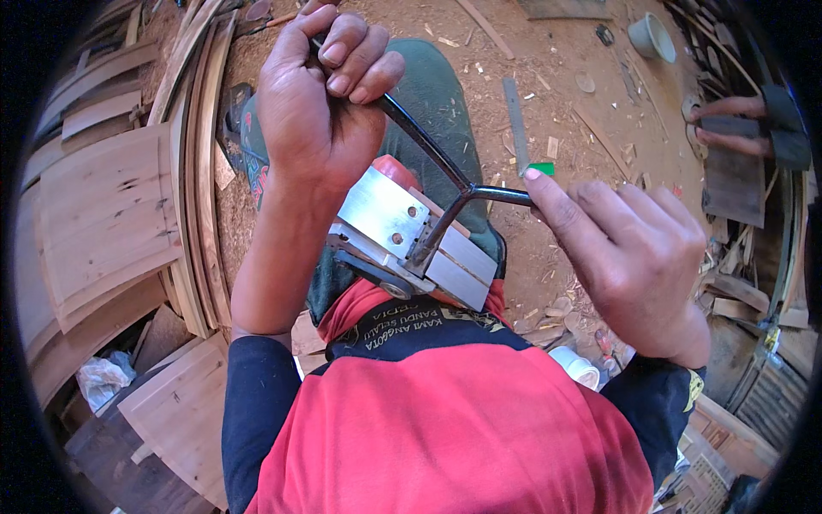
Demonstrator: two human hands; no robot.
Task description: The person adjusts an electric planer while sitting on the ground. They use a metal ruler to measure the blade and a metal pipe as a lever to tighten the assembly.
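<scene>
Wrapped around one arm of a black Y-shaped wrench (432, 156) is my left hand (321, 120), raised at the upper left. My right hand (625, 248) is closed on the wrench's right arm, with its index finger stretched along it. The third arm points down onto the cutter area of an electric planer (377, 210), beside its bolts; whether the tip sits on a bolt I cannot tell. The planer lies on my lap with its metal sole facing up. A black round cover shows on its near side.
Wooden panels (111, 223) and long boards (201, 163) lean at the left. A metal ruler (514, 116) and a green piece (541, 169) lie on the shaving-strewn ground. A pale bucket (651, 38) stands far right, near another person's bare limbs (728, 110). Scrap wood (736, 291) lies at the right.
</scene>
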